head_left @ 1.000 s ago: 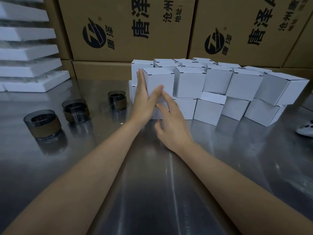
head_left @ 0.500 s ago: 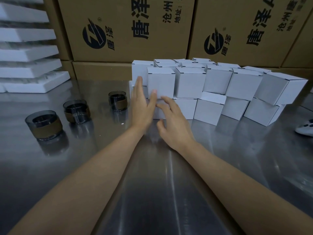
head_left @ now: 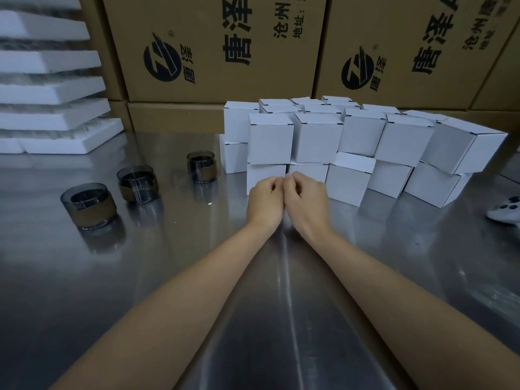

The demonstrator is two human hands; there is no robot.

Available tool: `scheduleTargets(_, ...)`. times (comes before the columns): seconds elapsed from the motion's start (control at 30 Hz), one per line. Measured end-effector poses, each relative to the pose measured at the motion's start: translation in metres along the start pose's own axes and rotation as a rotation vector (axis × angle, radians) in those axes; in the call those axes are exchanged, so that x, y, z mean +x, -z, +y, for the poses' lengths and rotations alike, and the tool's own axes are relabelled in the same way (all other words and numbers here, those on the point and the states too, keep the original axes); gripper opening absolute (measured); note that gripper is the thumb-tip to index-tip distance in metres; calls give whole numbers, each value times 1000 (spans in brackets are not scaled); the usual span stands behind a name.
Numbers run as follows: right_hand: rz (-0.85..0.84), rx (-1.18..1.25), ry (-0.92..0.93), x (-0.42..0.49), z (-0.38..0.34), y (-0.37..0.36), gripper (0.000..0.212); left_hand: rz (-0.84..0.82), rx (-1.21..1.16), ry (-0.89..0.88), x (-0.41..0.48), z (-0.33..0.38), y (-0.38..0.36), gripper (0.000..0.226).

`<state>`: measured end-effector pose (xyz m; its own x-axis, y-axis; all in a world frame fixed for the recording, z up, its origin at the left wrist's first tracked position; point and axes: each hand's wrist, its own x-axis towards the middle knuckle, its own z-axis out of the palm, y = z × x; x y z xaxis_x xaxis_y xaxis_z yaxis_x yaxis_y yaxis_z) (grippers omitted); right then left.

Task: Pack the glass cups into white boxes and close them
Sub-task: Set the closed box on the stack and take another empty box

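Several closed white boxes [head_left: 315, 137] are stacked two high at the back centre of a steel table [head_left: 197, 277]. Three smoky glass cups with brown bands stand to the left: one [head_left: 201, 166] nearest the stack, one [head_left: 137, 183] in the middle, one [head_left: 88, 205] at the far left. My left hand [head_left: 266, 202] and my right hand [head_left: 305, 202] sit side by side just in front of the bottom row of boxes. Both have curled fingers and hold nothing. Their knuckles touch each other.
Large brown cartons [head_left: 213, 46] with printed logos wall off the back. White foam trays [head_left: 50, 88] are stacked at the back left. A white object [head_left: 506, 211] lies at the right edge of the table.
Both hands have pulled back and down from the upper left box, which they were touching with flat fingers. Their fingers have curled in and the hands have come together.
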<state>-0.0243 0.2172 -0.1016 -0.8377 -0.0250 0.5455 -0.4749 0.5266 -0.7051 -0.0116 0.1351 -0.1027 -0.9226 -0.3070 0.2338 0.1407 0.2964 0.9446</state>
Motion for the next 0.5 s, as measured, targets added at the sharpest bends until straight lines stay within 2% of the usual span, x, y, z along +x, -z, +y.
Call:
scheduleTargets(0.2, 39, 126, -2, 3, 3, -1, 48, 8, 44, -77, 5, 4, -4, 34)
scheduleTargets(0.33, 83, 183, 26, 1, 3, 0, 40, 20, -5, -156, 8, 3, -9, 34)
scheduleTargets(0.43, 117, 75, 120, 6, -7, 13, 36, 26, -93, -126, 11, 6, -18, 38)
scheduleTargets(0.5, 203, 27, 201, 24, -20, 29, 39, -67, -21, -116, 14, 8, -28, 38)
